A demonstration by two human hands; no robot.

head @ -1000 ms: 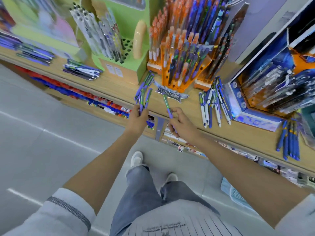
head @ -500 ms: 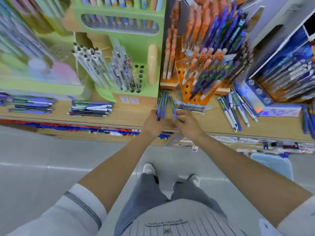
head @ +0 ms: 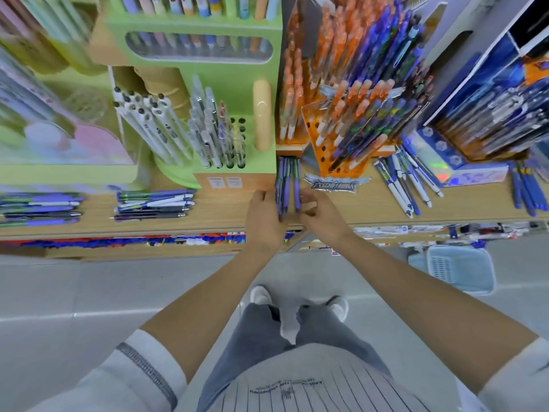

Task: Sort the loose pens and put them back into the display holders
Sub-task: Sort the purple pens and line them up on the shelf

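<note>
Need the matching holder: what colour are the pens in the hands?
The pens are purple with green accents, clearest in the head view.

Single head-worn wide-angle view, looking forward and steeply down along both forearms (head: 208,301), left hand (head: 264,217) and right hand (head: 322,217) near frame centre, shelf (head: 219,214) close across the upper half, floor (head: 74,292) and shoes (head: 261,294) below, edges bowed.

Pale blue basket (head: 462,270) on grey floor (head: 74,292) below wooden shelf (head: 208,214)

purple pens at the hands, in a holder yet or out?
Out. The purple pens sit in the left hand, right hand pinching one, over the shelf, in no holder.
</note>
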